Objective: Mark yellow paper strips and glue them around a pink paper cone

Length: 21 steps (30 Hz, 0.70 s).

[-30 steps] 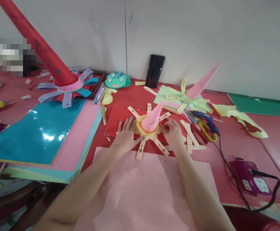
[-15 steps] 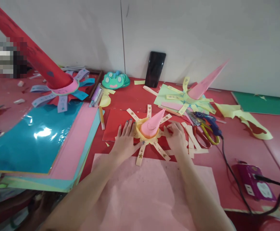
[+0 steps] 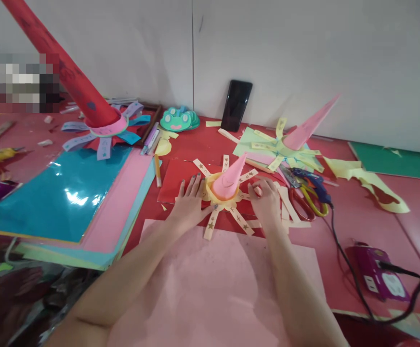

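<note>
A pink paper cone (image 3: 228,181) stands in a yellow scalloped ring (image 3: 224,204), from which lettered, starred paper strips (image 3: 244,224) spread outward. Beneath it lies a red sheet (image 3: 174,180). My left hand (image 3: 188,205) rests flat at the ring's left side, fingers spread, thumb near the ring's front edge. On the right, my right hand (image 3: 266,202) has its fingers curled together at the outer end of a strip; what they hold, if anything, is too small to tell. Loose pale strips (image 3: 287,205) lie beside that hand.
Scissors (image 3: 302,202) and a blue glue gun (image 3: 313,185) lie right, its cord trailing forward by a purple box (image 3: 379,272). A phone (image 3: 236,106) leans on the wall. Two other cone pieces stand behind. Coloured sheets (image 3: 61,193) are stacked left.
The view has shifted, so things on the left sit further right. My right hand's fingers are curled in more. My left hand stays flat by the ring.
</note>
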Each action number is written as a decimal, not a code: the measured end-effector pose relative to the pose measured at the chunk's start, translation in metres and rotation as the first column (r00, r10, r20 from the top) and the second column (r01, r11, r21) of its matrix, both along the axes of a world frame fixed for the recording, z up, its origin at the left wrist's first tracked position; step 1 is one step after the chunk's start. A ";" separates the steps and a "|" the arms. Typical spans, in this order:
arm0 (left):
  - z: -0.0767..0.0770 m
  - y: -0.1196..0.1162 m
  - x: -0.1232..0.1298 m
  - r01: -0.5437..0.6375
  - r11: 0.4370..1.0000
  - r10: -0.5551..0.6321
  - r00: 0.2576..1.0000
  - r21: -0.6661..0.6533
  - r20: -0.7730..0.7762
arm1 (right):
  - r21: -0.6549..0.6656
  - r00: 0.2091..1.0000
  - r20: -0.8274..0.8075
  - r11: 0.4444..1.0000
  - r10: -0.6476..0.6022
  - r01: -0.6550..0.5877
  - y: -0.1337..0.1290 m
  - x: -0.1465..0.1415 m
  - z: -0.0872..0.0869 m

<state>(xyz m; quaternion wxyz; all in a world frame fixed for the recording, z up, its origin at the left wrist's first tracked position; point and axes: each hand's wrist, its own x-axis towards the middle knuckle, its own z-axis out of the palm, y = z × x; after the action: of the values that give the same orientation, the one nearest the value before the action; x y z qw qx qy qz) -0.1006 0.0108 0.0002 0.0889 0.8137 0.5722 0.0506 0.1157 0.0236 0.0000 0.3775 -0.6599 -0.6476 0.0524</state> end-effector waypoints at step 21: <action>0.011 0.007 -0.002 -0.117 0.955 -0.123 0.684 0.274 0.719 | -0.015 0.903 0.033 0.904 -0.427 0.428 -0.003 0.086 0.021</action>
<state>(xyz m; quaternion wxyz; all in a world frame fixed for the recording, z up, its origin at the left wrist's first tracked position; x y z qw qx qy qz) -0.1027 0.0179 0.0110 0.1854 0.7308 0.4735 0.4554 0.2016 0.0210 0.0205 0.3631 -0.7906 -0.4919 -0.0341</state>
